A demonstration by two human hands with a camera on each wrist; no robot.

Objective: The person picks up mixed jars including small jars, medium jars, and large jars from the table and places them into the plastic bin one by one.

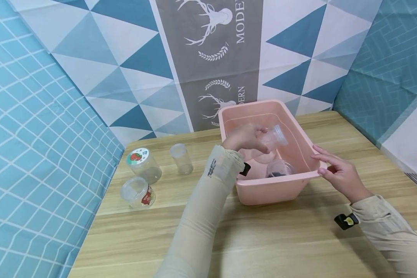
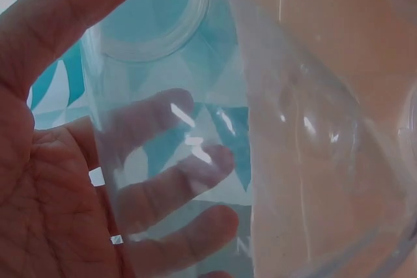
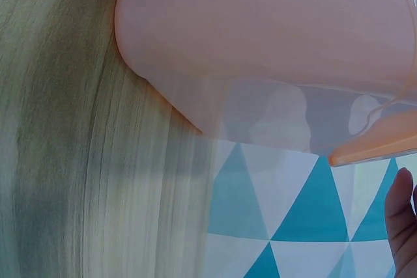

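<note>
My left hand (image 1: 244, 138) reaches over the pink basin (image 1: 271, 193) and holds a clear plastic bottle (image 1: 272, 139), its ribbed end tilted up to the right. In the left wrist view, the thumb and fingers curve around the see-through bottle (image 2: 189, 128). My right hand (image 1: 344, 177) grips the basin's front right corner, thumb and fingers at the rim. Only some fingertips of the right hand (image 3: 402, 216) show in the right wrist view, beside the basin (image 3: 260, 24). Another clear container (image 1: 280, 168) lies inside the basin near its front wall.
On the wooden table (image 1: 149, 239), left of the basin, stand a clear jar with a printed lid (image 1: 144, 166), a small clear cup (image 1: 181, 159) and a short clear jar with a red label (image 1: 138, 193). Patterned cloth walls (image 1: 125, 50) enclose the back and sides.
</note>
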